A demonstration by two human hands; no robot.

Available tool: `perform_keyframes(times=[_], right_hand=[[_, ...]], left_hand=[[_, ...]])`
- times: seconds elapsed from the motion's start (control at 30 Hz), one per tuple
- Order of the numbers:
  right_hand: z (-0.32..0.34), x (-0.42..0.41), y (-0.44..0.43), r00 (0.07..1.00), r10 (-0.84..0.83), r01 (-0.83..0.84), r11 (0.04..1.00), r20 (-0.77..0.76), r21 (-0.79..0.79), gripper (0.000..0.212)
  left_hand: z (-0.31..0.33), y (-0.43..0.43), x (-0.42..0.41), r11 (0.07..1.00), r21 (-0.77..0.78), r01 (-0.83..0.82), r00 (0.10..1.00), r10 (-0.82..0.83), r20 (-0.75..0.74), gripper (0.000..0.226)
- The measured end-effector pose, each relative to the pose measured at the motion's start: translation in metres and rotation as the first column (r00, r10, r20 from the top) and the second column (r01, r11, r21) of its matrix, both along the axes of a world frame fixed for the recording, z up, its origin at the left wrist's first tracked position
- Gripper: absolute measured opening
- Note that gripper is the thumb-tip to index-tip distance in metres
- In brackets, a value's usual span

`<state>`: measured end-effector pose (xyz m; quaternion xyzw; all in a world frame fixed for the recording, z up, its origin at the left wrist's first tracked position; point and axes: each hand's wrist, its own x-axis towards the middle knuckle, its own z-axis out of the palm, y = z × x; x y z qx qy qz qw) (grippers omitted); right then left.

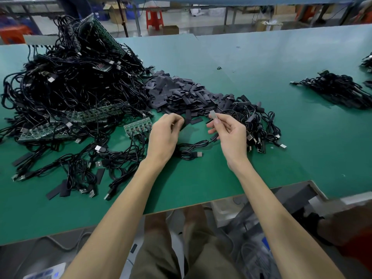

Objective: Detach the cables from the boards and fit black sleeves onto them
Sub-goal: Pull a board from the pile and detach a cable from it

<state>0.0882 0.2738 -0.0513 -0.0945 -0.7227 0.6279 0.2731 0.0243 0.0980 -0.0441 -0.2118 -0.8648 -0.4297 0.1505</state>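
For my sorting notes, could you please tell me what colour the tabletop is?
The tabletop is green, clearest in the head view.

One wide-angle camera on the person's head faces forward and steeply down over the green table's (251,154) near edge. It is close: left hand (164,135) and right hand (231,137) sit mid-frame above the table, with workshop floor (201,23) beyond its far edge.

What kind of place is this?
Probably a factory workshop: a long green workbench holds a heap of black cables and circuit boards, plus a pile of black sleeves.
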Motion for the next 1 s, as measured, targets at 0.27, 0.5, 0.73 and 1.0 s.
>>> perform_keyframes(times=[0.27, 0.5, 0.73, 1.0], right_hand=[[0.0038, 0.0044, -0.0034, 0.984, 0.175, -0.176, 0.984, 0.028, 0.022, 0.006], [0.0038, 0.004, -0.004, 0.966, 0.239, -0.246, 0.967, 0.102, 0.067, 0.007], [0.0034, 0.0038, -0.0046, 0.948, 0.27, -0.293, 0.947, 0.17, 0.133, 0.014], [0.008, 0.0064, -0.0048, 0.909, 0.367, -0.391, 0.915, 0.196, 0.098, 0.018]], left_hand=[[0.0008, -0.0061, 0.0008, 0.878, 0.434, 0.202, 0.928, -0.314, 0.202, 0.007], [-0.0032, -0.0084, -0.0019, 0.832, 0.475, 0.286, 0.86, -0.442, 0.256, 0.013], [-0.0024, -0.0089, -0.0014, 0.785, 0.533, 0.315, 0.83, -0.5, 0.246, 0.02], [-0.003, -0.0095, -0.0016, 0.778, 0.544, 0.315, 0.823, -0.509, 0.251, 0.027]])
